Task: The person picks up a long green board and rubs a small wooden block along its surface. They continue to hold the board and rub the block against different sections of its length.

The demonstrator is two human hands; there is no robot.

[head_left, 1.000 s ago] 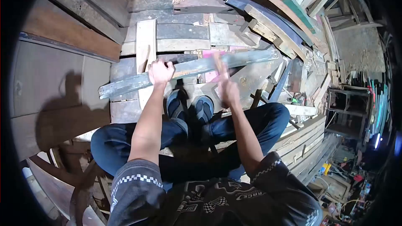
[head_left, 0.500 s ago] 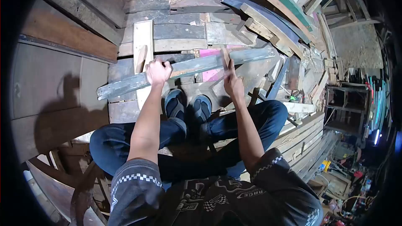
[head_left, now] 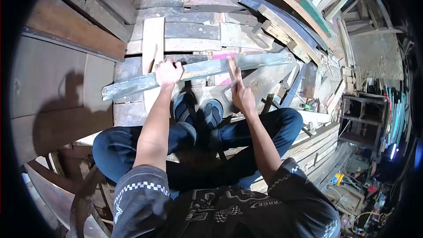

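Observation:
A long, worn grey wooden beam point(head_left: 207, 67) lies crosswise in front of me, its left end a little lower in view than its right. My left hand point(head_left: 168, 72) is wrapped round it left of its middle, fingers closed. My right hand point(head_left: 243, 98) is closed round a short, flat wooden stick point(head_left: 233, 67), whose upper part lies across the beam. The stick's lower end is hidden in the fist. Beneath the beam, a pale board point(head_left: 152, 39) extends away from me.
Wooden planks point(head_left: 176, 31) form the floor. Stacked boards point(head_left: 282, 31) and offcuts lie at the right. A wooden panel point(head_left: 48, 77) stands at the left. My sandalled feet point(head_left: 209, 113) are just below the beam. A dark shelf frame point(head_left: 363, 119) stands far right.
My right hand has moved slightly left and toward me, and the stick now leans further left across the beam. The beam's left end sits slightly higher in view. My left hand keeps its grip.

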